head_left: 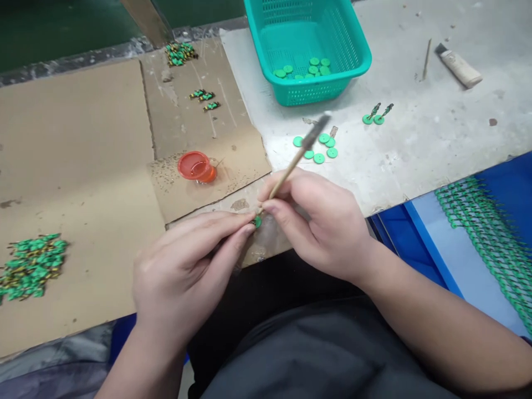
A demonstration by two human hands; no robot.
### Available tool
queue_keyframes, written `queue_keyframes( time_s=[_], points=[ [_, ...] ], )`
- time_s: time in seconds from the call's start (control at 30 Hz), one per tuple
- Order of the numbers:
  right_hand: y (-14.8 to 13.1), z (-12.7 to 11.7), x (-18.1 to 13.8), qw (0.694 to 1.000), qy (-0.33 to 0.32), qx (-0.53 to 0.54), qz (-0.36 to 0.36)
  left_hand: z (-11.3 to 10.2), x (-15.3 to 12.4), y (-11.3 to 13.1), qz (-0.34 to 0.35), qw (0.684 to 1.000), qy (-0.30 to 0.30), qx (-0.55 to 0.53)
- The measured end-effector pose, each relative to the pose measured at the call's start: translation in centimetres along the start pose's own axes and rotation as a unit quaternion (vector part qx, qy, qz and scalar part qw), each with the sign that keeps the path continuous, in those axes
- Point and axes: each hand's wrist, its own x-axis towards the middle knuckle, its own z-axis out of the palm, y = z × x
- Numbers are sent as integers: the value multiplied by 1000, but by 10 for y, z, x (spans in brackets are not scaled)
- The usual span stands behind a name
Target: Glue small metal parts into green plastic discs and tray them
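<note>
Here's the big grey concrete workbench, with flat brown cardboard sheets laid across it! Off to the right, a bright blue tray carries strands of green beaded pieces, and up top a teal plastic basket holds loose green discs. A small orange plastic cup sits on the cardboard. Front and centre, the left hand pinches a small green disc tight between thumb and fingertips, just over the cardboard's edge. The right hand closes its fingers around a thin wooden stick, its lower tip right at that disc!
</note>
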Motion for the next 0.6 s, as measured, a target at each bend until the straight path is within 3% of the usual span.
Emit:
queue_keyframes(
  time_s=[0.2, 0.6],
  points=[
    [10, 2, -1, 999, -31, 10, -18, -2, -4, 0, -3, 1000, 6, -11],
    [5, 2, 1, 997, -56, 42, -14, -2, -6, 7, -38, 999, 19, 11]
  ],
)
